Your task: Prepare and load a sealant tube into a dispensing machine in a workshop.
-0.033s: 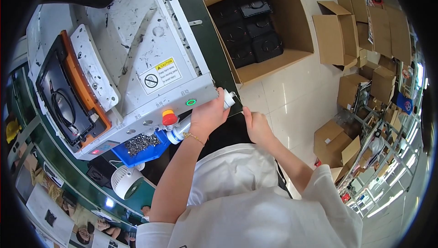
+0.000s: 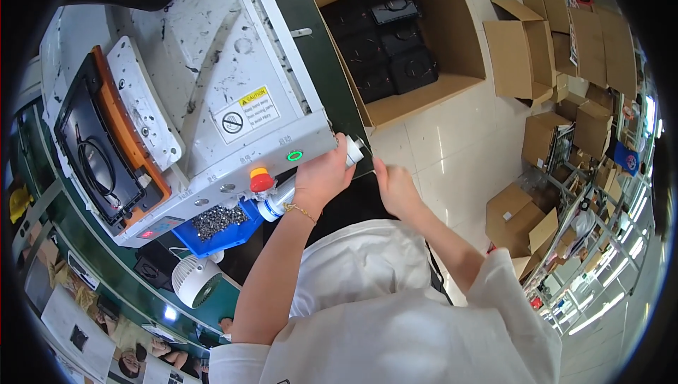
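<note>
A smooth white plastic cylinder with a blue band [image 2: 354, 150] lies slantwise just off the front panel of the grey-white metal machine [image 2: 201, 38], near that panel's right end. The person's left hand [image 2: 326, 175] has its grip wrapped around the cylinder, leaving the narrower far end bare. The right hand [image 2: 400, 190] is curled with the thumb up, just beside that end and right of the machine; whether its grip pinches anything thin cannot be told.

Handling this well likely calls for a firm left hold that keeps the cylinder from rolling, right fingertips working lightly at the tip, and the left knuckles kept off the green-ringed round button [image 2: 294, 156] and the red mushroom-shaped button on a yellow collar [image 2: 261, 181], both on the machine's panel.

Below the panel's middle sits an angular blue plastic tray [image 2: 212, 247] of small, shiny, grainy-looking metal pieces [image 2: 214, 222]. The machine's top is scuffed and dark-streaked; on its left leans a glossy black panel with a curved orange edge [image 2: 131, 126]. A rounded white fan [image 2: 195, 279] stands below the tray. Right of the machine run the smooth dark green bench [image 2: 323, 66] and a matte brown cardboard box [image 2: 458, 38] holding blocky black units [image 2: 394, 41].
</note>
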`<state>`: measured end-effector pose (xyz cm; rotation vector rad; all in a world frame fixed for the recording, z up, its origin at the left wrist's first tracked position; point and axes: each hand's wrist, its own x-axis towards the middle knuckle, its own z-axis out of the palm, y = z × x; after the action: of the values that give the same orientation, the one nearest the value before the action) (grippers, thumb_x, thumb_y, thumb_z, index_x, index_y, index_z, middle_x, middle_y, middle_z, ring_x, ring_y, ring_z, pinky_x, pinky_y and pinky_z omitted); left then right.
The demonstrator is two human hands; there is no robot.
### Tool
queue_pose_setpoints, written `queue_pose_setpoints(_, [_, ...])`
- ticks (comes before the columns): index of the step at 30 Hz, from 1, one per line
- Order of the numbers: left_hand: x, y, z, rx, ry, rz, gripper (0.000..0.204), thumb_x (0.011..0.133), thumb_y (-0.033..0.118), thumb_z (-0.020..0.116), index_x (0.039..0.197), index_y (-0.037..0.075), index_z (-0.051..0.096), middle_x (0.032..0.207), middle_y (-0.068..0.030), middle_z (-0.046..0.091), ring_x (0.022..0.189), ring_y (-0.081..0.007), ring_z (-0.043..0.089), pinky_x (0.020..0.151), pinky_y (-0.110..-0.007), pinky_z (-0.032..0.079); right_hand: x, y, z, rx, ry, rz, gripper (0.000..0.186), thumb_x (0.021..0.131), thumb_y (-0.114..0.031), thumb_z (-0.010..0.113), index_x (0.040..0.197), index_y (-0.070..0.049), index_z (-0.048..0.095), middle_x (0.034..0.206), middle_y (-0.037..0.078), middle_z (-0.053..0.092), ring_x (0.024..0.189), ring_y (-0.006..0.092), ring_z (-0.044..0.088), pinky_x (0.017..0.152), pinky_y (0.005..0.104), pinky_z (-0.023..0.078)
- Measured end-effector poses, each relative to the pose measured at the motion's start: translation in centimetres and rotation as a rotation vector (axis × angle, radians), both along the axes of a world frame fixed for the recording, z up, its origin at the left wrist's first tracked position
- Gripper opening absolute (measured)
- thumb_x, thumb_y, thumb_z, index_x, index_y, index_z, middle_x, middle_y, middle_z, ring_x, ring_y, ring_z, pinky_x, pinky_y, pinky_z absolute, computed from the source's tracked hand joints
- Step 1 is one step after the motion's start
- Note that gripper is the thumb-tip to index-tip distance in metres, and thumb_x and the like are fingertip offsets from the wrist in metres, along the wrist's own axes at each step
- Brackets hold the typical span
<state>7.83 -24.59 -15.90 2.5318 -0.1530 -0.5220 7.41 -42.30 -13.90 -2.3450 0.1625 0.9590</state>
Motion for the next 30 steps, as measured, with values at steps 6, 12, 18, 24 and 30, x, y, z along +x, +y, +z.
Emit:
queue_pose_setpoints(6, [0.2,0.2,0.0,-0.017,0.074,0.023,0.045,0.071,0.027,0.076,0.099,0.002,0.05,0.1,-0.0132,0.054,0.089,-0.0342,0.061,0.071,-0.043,0.052,1.0,0.9,-1.1,-0.008,-0.026,-0.029,0.066,0.101,-0.044,0.039,0.066,0.008,0.061,0.069,0.035,0.058,0.072,0.0532,0.059,0.064,0.0541,0.049])
queue_pose_setpoints(12, [0.1,0.1,-0.2,-0.024,0.074,0.049,0.044,0.072,0.027,0.075,0.098,0.002,0.05,0.099,-0.0133,0.054,0.086,-0.0335,0.062,0.069,-0.042,0.052,1.4,1.8,-1.3,-0.023,-0.045,-0.003,0.068,0.101,-0.044,0.039,0.066,0.009,0.061,0.067,0.034,0.058,0.07,0.052,0.06,0.065,0.0538,0.049])
queue_pose_setpoints(18, [-0.6,0.1,-0.3,0.012,-0.178,0.065,0.048,0.073,0.035,0.077,0.096,0.002,0.051,0.096,-0.0116,0.052,0.081,-0.0309,0.062,0.065,-0.041,0.052,1.1,1.0,-2.3,0.126,0.008,-0.119,0.07,0.101,-0.048,0.038,0.063,0.008,0.057,0.061,0.03,0.056,0.063,0.0486,0.058,0.059,0.0492,0.048])
queue_pose_setpoints(24, [-1.6,0.4,0.0,0.019,-0.259,-0.068,0.045,0.081,0.04,0.069,0.102,0.002,0.054,0.095,-0.008,0.052,0.083,-0.0245,0.058,0.07,-0.036,0.046,-1.6,-1.6,-3.1,0.379,0.274,-0.496,0.071,0.1,-0.054,0.037,0.058,0.001,0.048,0.049,0.01,0.045,0.047,0.0213,0.048,0.049,0.0378,0.04])
queue_pose_setpoints(30, [-2.1,-0.3,0.6,0.11,-0.225,-0.132,0.049,0.078,0.041,0.07,0.104,0.002,0.054,0.096,-0.008,0.051,0.091,-0.0237,0.053,0.074,-0.038,0.046,-2.3,-1.1,-2.3,0.201,0.068,-0.314,0.071,0.1,-0.054,0.036,0.063,0.004,0.051,0.054,0.018,0.049,0.054,0.0315,0.052,0.057,0.0423,0.042])
